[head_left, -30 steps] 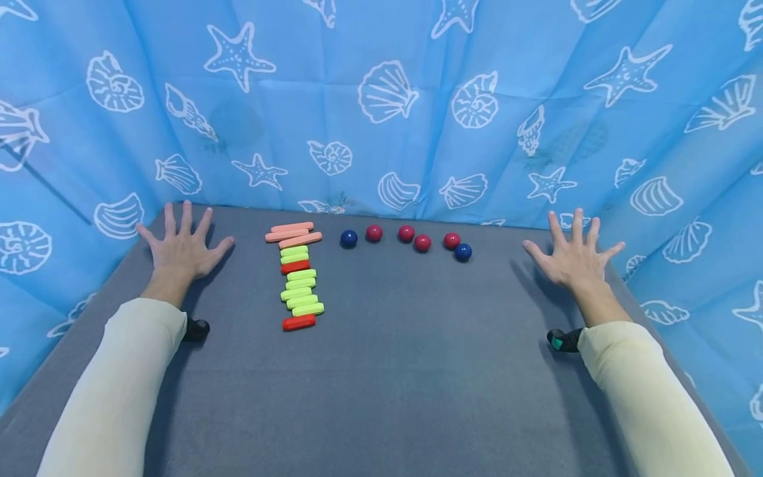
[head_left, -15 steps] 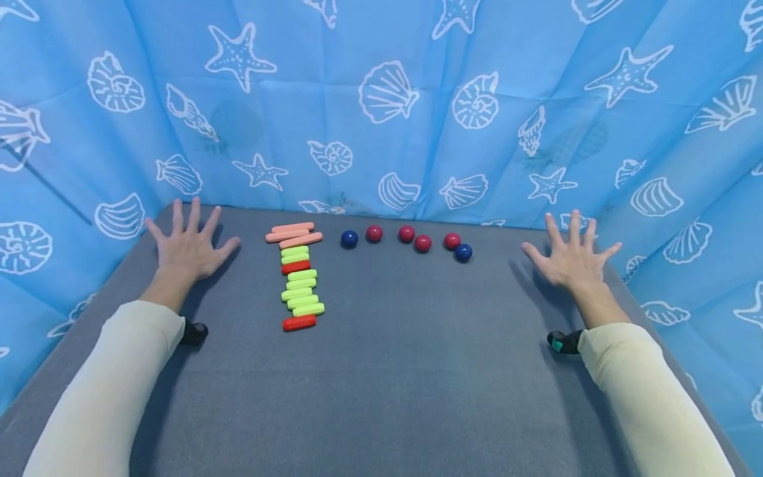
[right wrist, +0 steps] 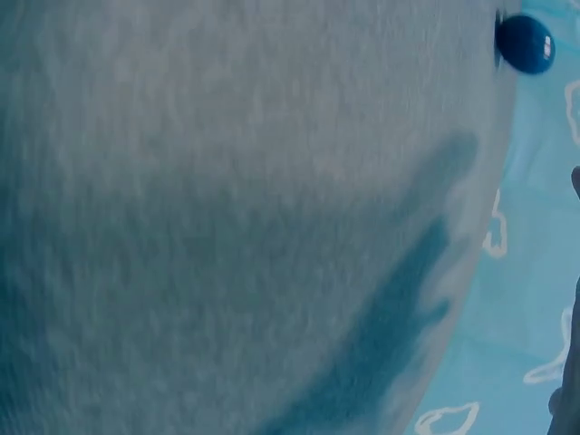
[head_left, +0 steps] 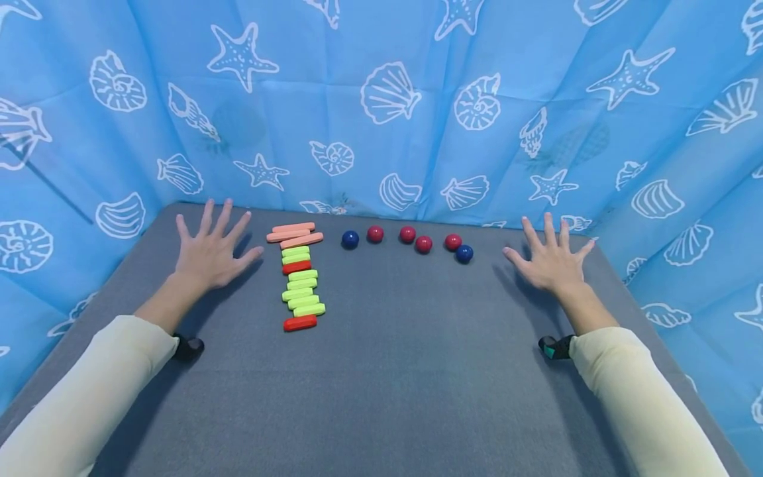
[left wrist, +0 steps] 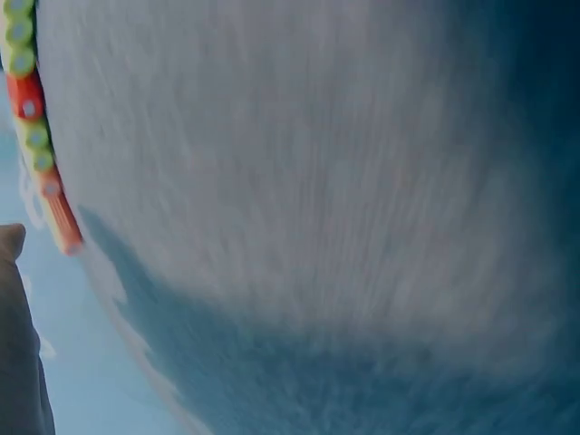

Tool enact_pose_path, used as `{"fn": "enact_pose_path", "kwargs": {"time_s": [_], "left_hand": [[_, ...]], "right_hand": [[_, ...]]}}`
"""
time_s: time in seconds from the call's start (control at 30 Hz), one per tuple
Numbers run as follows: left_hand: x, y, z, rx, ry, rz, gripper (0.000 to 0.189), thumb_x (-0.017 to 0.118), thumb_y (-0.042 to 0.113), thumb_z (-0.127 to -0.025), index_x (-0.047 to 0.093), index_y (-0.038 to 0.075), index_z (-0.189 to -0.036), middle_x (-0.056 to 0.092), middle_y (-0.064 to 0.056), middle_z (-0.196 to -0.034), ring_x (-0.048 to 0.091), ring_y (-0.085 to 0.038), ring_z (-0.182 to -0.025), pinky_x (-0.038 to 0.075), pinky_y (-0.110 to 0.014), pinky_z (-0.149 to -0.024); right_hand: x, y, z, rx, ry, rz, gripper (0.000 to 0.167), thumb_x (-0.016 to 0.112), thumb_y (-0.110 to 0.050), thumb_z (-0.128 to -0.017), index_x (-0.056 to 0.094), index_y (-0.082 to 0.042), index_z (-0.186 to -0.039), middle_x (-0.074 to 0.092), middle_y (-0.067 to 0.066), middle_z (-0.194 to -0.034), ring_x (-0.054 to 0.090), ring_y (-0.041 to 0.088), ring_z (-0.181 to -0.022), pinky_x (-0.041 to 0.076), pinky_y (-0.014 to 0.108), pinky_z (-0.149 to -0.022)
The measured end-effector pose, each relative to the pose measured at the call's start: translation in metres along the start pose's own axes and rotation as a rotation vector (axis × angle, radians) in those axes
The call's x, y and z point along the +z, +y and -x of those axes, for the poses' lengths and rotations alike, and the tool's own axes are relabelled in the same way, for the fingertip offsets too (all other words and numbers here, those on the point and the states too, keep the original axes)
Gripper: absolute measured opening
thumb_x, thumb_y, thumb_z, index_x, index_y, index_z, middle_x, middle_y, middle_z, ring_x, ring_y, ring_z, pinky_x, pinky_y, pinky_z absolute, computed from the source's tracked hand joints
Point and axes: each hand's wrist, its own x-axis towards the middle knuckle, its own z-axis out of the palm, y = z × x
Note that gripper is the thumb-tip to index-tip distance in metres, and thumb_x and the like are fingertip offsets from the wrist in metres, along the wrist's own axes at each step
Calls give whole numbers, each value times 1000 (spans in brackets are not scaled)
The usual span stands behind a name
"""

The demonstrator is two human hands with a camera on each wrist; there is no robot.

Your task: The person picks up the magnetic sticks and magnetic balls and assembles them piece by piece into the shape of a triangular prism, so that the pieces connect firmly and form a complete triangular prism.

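My left hand (head_left: 211, 255), fingers spread and holding nothing, is over the grey table left of a column of short sticks. At the top of that column lie salmon sticks (head_left: 291, 236); below come lime-green sticks (head_left: 300, 295) and red sticks (head_left: 300, 322). My right hand (head_left: 551, 262), also spread with nothing in it, is over the table to the right of a row of balls. Dark red balls (head_left: 424, 244) fill the middle of the row, with a blue ball (head_left: 350, 240) at its left end and another blue ball (head_left: 463, 254) at its right end. In the right wrist view a blue ball (right wrist: 526, 43) shows at the top right.
A grey cloth (head_left: 381, 397) covers the table. Along its back and sides hangs a blue curtain (head_left: 334, 106) with white seashell and starfish prints. Each wrist wears a black strap with a small camera (head_left: 189, 348).
My left hand has moved right, closer to the sticks. The right hand has shifted a little left, toward the balls. Sticks and balls lie as before.
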Motion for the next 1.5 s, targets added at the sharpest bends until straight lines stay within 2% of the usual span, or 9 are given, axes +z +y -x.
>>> {"fn": "enact_pose_path", "kwargs": {"time_s": [0.2, 0.33, 0.47, 0.6, 0.8, 0.9, 1.07, 1.3, 1.5], "left_hand": [[-2, 26, 9, 176, 33, 21, 81, 46, 64, -95, 25, 18, -159, 5, -14, -166, -3, -41, -151, -4, -76, -107], [-3, 46, 18, 322, 29, 66, 77, 50, 60, -95, 31, 20, -157, 10, -13, -166, 5, -40, -151, 4, -76, -108], [-5, 61, 29, 472, 19, 152, 68, 57, 55, -94, 43, 20, -152, 19, -15, -164, 18, -39, -148, 19, -73, -107], [-6, 69, 42, 559, -15, 271, 62, 63, 52, -93, 54, 21, -145, 30, -15, -159, 30, -34, -144, 31, -66, -106], [-4, 75, 58, 575, -47, 421, 61, 73, 58, -83, 65, 23, -132, 41, -11, -153, 41, -33, -137, 40, -63, -102], [-4, 76, 62, 571, -43, 441, 49, 80, 53, -78, 70, 22, -114, 49, -12, -146, 48, -35, -130, 44, -62, -98], [-4, 74, 64, 584, -45, 431, 28, 85, 39, -76, 66, 25, -88, 56, -9, -136, 54, -30, -120, 49, -54, -95], [0, 72, 65, 579, -49, 401, 20, 84, 35, -79, 72, 22, -87, 58, -10, -131, 54, -30, -118, 49, -53, -95], [-2, 74, 66, 560, -39, 456, 19, 85, 32, -79, 76, 19, -89, 59, -8, -130, 55, -28, -119, 49, -52, -96]], "right_hand": [[2, -20, 1, -105, -70, -96, 80, 32, -62, -101, 2, -19, -161, -8, 23, -164, -6, 53, -146, -9, 83, -97], [6, -32, 2, -167, -104, -178, 78, 39, -56, -102, 5, -18, -161, -3, 22, -164, 2, 52, -146, -2, 82, -100], [11, -43, 3, -215, -132, -331, 82, 51, -47, -101, 3, -19, -161, 6, 21, -165, 10, 50, -147, 3, 80, -104], [18, -52, 0, -207, -162, -517, 92, 62, -38, -98, -2, -18, -161, 19, 24, -161, 15, 47, -146, 12, 70, -111], [29, -59, -8, -149, -157, -635, 95, 70, -32, -94, 6, -6, -159, 43, 25, -149, 18, 46, -146, 14, 64, -114], [31, -62, -9, -121, -145, -665, 93, 71, -30, -94, 9, -6, -159, 47, 24, -146, 21, 45, -146, 14, 64, -115], [34, -67, -11, -96, -110, -710, 85, 69, -23, -95, 16, -3, -158, 49, 26, -143, 26, 44, -144, 16, 61, -116], [35, -69, -12, -105, -53, -722, 70, 66, -14, -97, 27, 2, -153, 52, 30, -138, 45, 43, -133, 34, 56, -109], [32, -69, -9, -138, -55, -714, 67, 67, -10, -95, 32, 4, -150, 51, 30, -140, 50, 43, -129, 33, 56, -109]]}}
